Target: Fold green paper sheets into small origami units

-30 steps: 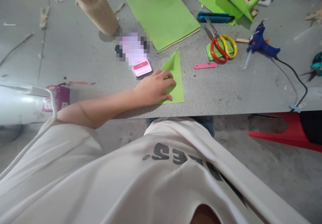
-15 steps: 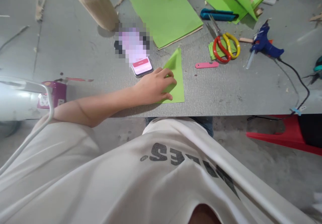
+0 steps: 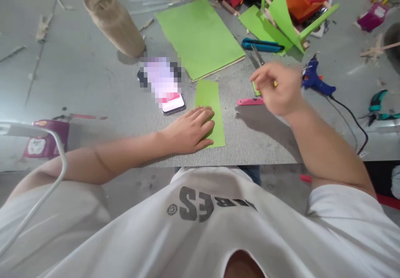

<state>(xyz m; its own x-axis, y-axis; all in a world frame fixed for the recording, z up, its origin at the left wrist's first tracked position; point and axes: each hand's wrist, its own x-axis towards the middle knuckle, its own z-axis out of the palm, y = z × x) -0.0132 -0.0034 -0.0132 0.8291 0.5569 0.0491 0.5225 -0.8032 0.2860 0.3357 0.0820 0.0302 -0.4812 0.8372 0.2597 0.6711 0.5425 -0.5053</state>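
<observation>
My left hand (image 3: pixel 195 128) lies flat, fingers spread, on the left part of a small green sheet (image 3: pixel 215 115) near the table's front edge. To its right, my right hand (image 3: pixel 276 87) is over the scissors (image 3: pixel 258 55), whose blades show past the fingers while the handles are mostly hidden. Those fingers are curled and blurred, and whether they grip the handles is unclear. A pink cutter (image 3: pixel 250 101) lies just below that hand. Behind the small sheet is a large green sheet (image 3: pixel 200 36), and a blue cutter (image 3: pixel 262 45) lies at its right.
A phone (image 3: pixel 174 104) and a wooden cylinder (image 3: pixel 117 26) are on the left. On the right are a blue glue gun (image 3: pixel 317 78) with its cable and teal pliers (image 3: pixel 379 107). A green chair-like model (image 3: pixel 286 17) stands at the back. A purple box (image 3: pixel 46 138) sits far left.
My right hand has come into view and covers the scissors' handles. The small green sheet's raised corner now lies flatter under my left hand. The view has shifted, showing more of the table's back.
</observation>
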